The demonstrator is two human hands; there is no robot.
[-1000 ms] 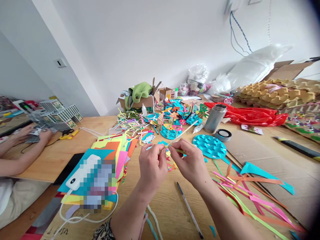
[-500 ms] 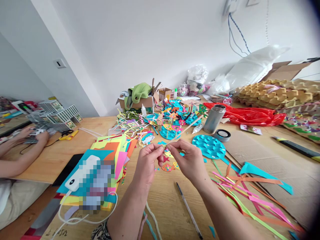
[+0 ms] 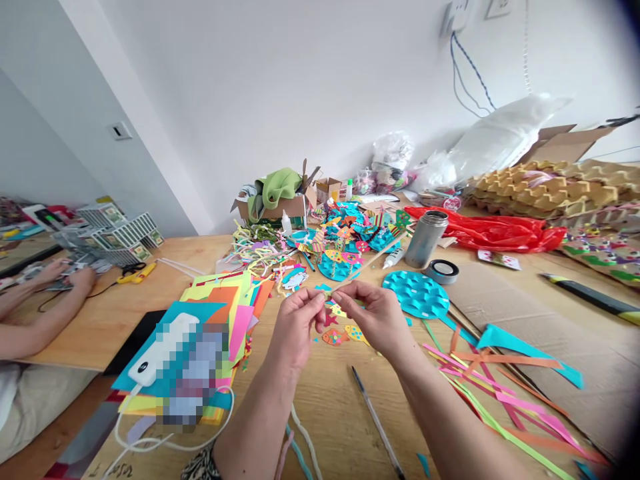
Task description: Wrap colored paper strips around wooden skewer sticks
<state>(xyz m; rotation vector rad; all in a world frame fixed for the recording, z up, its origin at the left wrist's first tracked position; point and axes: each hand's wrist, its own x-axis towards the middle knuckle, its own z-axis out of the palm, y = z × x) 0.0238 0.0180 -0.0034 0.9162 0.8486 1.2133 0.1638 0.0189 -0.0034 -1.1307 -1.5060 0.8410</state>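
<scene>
In the middle of the view my left hand (image 3: 300, 320) and my right hand (image 3: 377, 317) meet, fingertips pinched together. Between them is the near end of a thin, pale wooden stick (image 3: 379, 257), which slants up and away to the right. A small greenish bit shows at the pinch, too small to name. Beneath the hands lie paper fish cutouts, among them an orange fish (image 3: 335, 337) with coloured dots. A round blue piece of egg tray (image 3: 417, 295) rests just beyond my right hand. Closer to me, a pen (image 3: 376, 420) lies between my forearms.
Coloured paper sheets (image 3: 217, 293) lie at left under a white power bank (image 3: 164, 350). Paper strips (image 3: 505, 393), cardboard (image 3: 540, 320) and a utility knife (image 3: 590, 297) are at right. A metal flask (image 3: 427, 240) stands behind. Another person's hands (image 3: 70, 273) work at far left.
The view has shifted slightly. Both my hands keep their pinch in nearly the same place, and the stick stays at much the same slant.
</scene>
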